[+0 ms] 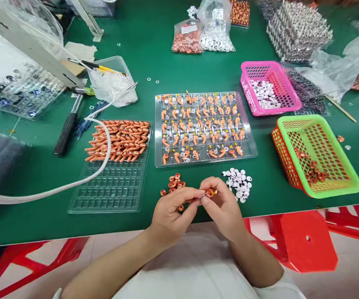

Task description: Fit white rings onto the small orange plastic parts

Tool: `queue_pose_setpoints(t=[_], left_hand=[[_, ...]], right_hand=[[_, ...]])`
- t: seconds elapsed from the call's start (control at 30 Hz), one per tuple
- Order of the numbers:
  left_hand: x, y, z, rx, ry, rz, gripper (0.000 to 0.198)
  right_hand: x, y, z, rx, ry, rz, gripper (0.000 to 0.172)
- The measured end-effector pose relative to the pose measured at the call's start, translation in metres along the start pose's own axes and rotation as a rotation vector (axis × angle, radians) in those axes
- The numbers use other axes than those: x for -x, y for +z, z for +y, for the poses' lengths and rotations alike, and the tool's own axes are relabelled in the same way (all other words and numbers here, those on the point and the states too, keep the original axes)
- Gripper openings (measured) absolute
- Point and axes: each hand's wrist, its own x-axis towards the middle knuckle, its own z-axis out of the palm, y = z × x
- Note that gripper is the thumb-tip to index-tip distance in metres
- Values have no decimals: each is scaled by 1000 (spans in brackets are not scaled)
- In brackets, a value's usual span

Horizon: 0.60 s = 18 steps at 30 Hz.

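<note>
My left hand [174, 209] and my right hand [224, 207] meet at the table's front edge, fingertips pinched together. Between the right fingers sits a small copper-coloured cup-shaped part [209, 192] with a yellow bit at its side. The left thumb and forefinger press on something tiny and greyish at its left, too small to name. Behind the left hand lies a loose heap of copper-coloured cups [175, 181], partly hidden. Just right of the right hand, white discs with dark marks [239, 182] are scattered. A clear tray [250, 151] beyond the hands holds rows of orange curved parts.
Another clear tray [104, 201] at left holds stacked copper-coloured parts, with a white hose [73, 186] across it. A hammer [67, 128] lies farther left. A pink basket [250, 99] and a green basket [350, 182] stand at right. Plastic bags [216, 25] sit at the back.
</note>
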Motion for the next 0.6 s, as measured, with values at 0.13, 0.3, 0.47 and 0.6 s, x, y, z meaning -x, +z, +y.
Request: queue_pose_setpoints(t=[0.13,0.3,0.47,0.6], left_hand=[[1,2,-1,-41,27,23,27],[2,5,0,-67,68,38,27],[4,10,0,-66,79,59,26],[8,12,0,-74,75,84,26]], right_hand=[[1,1,0,-4,-31,2,12],[2,4,0,20,-87,36,14],[3,7,2,11,-157,51,16],[4,8,3,10,-211,47,19]])
